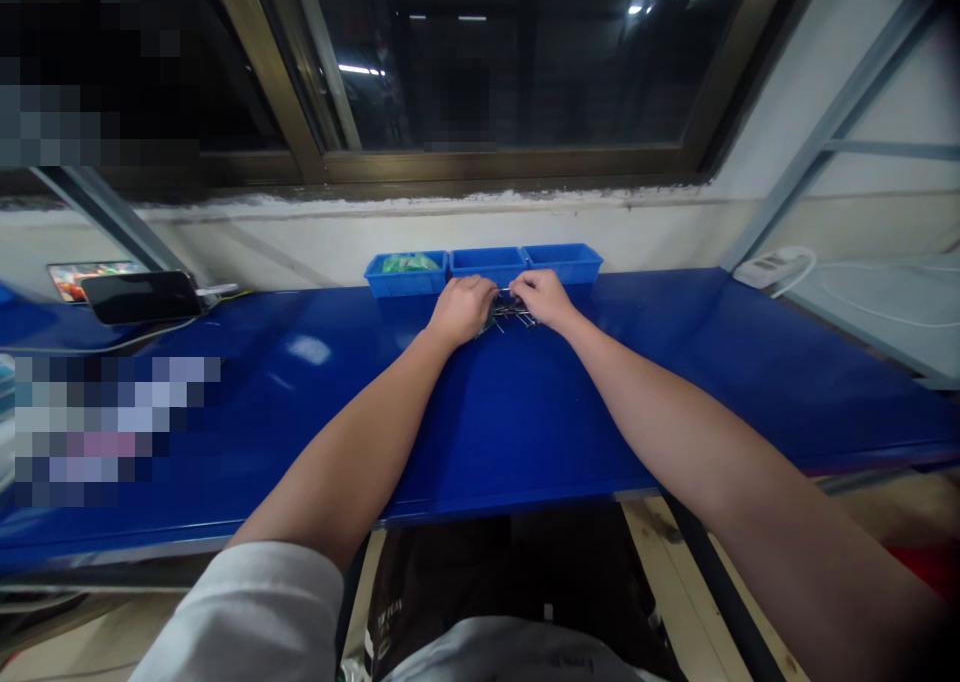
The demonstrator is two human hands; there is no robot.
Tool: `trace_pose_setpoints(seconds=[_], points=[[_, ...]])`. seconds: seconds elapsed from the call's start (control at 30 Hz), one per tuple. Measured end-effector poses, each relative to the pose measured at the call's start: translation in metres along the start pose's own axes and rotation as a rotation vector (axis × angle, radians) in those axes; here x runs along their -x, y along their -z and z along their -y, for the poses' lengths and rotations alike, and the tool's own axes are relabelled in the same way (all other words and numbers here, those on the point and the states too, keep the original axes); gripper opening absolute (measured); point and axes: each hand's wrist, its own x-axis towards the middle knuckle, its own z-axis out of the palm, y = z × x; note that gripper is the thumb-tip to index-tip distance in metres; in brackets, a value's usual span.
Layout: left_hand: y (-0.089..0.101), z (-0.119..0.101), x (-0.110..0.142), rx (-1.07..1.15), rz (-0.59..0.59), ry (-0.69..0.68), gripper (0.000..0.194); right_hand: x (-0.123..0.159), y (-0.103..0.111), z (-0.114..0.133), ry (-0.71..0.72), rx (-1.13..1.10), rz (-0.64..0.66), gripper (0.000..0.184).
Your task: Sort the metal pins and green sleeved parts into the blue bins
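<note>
Both my arms reach forward over a glossy blue worktable (pixel 465 432). My left hand (pixel 461 307) and my right hand (pixel 544 297) lie knuckles-up, fingers curled, over a small heap of thin dark metal pieces (pixel 510 312), perhaps screws or nails. The fingertips of both hands touch the heap; what they pinch is too small to make out. Just behind the hands stand three small blue bins in a row: the left bin (pixel 406 273) holds something green, the middle bin (pixel 487 261) and the right bin (pixel 562 259) show no contents from here.
A dark phone (pixel 140 296) lies at the table's back left with a cable. A white power strip (pixel 772 265) with a cord sits on a grey surface at the right. A window (pixel 510 62) and wall rise behind the bins. Grey metal braces slant at both sides.
</note>
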Motion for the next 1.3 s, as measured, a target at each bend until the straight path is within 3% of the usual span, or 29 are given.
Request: trace_pose_setpoints(seconds=[0.07,0.3,0.67,0.77,0.87,1.03,1.17,1.3], points=[[0.001,-0.001,0.000,-0.020,-0.001,0.016,0.036,0.000,0.000,0.000,-0.012,-0.015,0.002,0.027],[-0.001,0.003,0.000,-0.071,-0.007,0.056,0.036,0.001,0.004,0.005,-0.019,-0.214,0.036,0.014],[0.001,0.002,-0.001,-0.013,0.025,0.048,0.036,0.002,0.009,0.006,-0.051,-0.249,0.045,0.015],[-0.001,0.001,0.001,-0.003,-0.017,0.074,0.036,0.000,0.010,0.004,-0.041,-0.221,0.004,0.015],[-0.005,0.002,0.002,-0.013,-0.077,0.144,0.038,-0.005,0.013,-0.002,-0.048,-0.123,-0.125,0.016],[-0.007,0.005,0.004,-0.006,-0.043,0.210,0.040,-0.005,0.027,-0.013,-0.077,0.252,-0.340,0.035],[-0.006,0.005,0.004,0.001,0.009,0.219,0.042,-0.001,0.033,-0.014,-0.185,0.578,-0.331,0.054],[-0.007,0.005,0.004,-0.002,0.042,0.224,0.042,0.001,0.033,-0.011,-0.253,0.717,-0.247,0.059]])
